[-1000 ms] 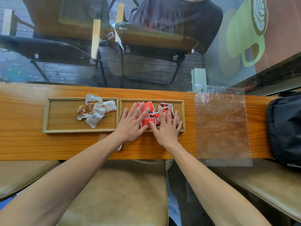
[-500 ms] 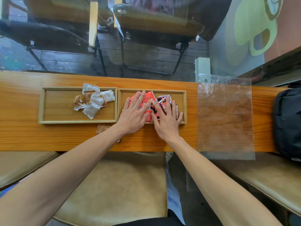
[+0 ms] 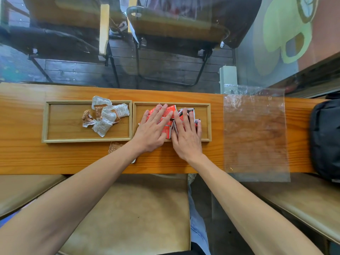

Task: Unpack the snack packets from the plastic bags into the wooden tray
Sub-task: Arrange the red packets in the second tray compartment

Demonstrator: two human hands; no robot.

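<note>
Both hands have hardly moved since the earlier frames: they stay flat on the red packets, and only the fingers have closed together a little over the pile. Left hand (image 3: 150, 132) lies open, palm down, with its fingers spread over the red snack packets (image 3: 168, 124); it grips nothing. Right hand (image 3: 186, 137) is just beside it, also open and flat, fingers resting on the same pile. These packets sit inside the right wooden tray (image 3: 207, 122), under and between the two hands. To the left of the left hand, touching the first tray, is a second wooden tray (image 3: 64, 126), and in it lie several clear packets (image 3: 105, 117) with brown content, crumpled and loose. One more packet (image 3: 114, 147) lies on the tabletop (image 3: 27, 155) outside the trays, close under the left forearm and partly hidden by it. To the right of the right hand, an empty plastic bag (image 3: 255, 133) lies flat on the tabletop, its near edge hanging over the border. Further right stands a black bag (image 3: 325, 140).
</note>
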